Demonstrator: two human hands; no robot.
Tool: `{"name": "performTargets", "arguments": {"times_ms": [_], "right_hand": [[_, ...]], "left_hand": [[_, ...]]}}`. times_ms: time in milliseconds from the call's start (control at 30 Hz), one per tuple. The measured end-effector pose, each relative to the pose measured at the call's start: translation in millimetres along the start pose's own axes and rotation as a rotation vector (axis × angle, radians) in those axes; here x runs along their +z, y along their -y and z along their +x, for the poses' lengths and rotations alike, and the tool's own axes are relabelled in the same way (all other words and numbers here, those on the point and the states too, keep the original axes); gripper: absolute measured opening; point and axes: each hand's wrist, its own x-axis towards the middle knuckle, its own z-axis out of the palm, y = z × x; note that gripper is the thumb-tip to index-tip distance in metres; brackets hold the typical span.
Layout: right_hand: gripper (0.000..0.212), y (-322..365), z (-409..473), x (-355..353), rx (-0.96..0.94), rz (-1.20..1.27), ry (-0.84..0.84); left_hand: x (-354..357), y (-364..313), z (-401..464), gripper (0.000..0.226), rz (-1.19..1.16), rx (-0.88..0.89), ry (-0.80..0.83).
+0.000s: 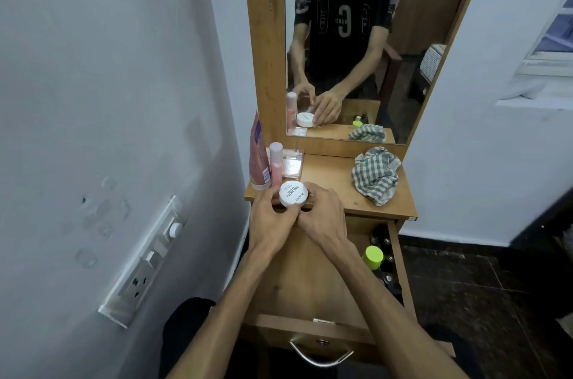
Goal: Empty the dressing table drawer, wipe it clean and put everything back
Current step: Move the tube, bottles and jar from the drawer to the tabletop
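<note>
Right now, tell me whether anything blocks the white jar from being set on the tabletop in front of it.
Nothing visible does. Both the left hand and the right hand hold the white jar at the tabletop's front edge. Bare wood lies just behind it; the pink bottle stands left, the checked cloth right.

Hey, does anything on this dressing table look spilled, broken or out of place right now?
Nothing looks spilled or broken. The checked cloth lies crumpled on the tabletop rather than folded. The drawer stands open with a green-capped bottle and small dark bottles inside, fitting a clear-out. Both hands hold a white jar.
</note>
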Motion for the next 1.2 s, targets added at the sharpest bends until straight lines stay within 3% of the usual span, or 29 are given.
{"name": "performTargets", "arguments": {"times_ms": [467,567,633,733,900,1067,1200], "right_hand": [[0.056,-7,-3,-9,0.0,-0.034,-0.044],[0.035,-23,-15,-39,0.019,-0.122,0.007],[0.02,-37,-25,-63,0.046,-0.171,0.076],[0.019,-55,-37,-93,0.098,-0.271,0.189],[0.021,-73,-50,-124,0.113,-0.404,0.265],[0.024,-79,-63,-135,0.104,-0.458,0.416],[0.041,-77,-75,-129,0.087,-0.508,0.407]], "left_hand": [[1,8,-7,0.041,-0.007,-0.022,-0.085],[4,9,-22,0.026,0.017,-0.016,-0.134],[11,11,-33,0.018,0.083,-0.024,-0.059],[29,16,-49,0.019,0.159,-0.023,0.169],[67,10,-78,0.053,0.326,0.003,0.529],[78,-4,-97,0.046,0.341,0.017,0.576],[81,-9,-105,0.045,0.372,0.001,0.605]]}}
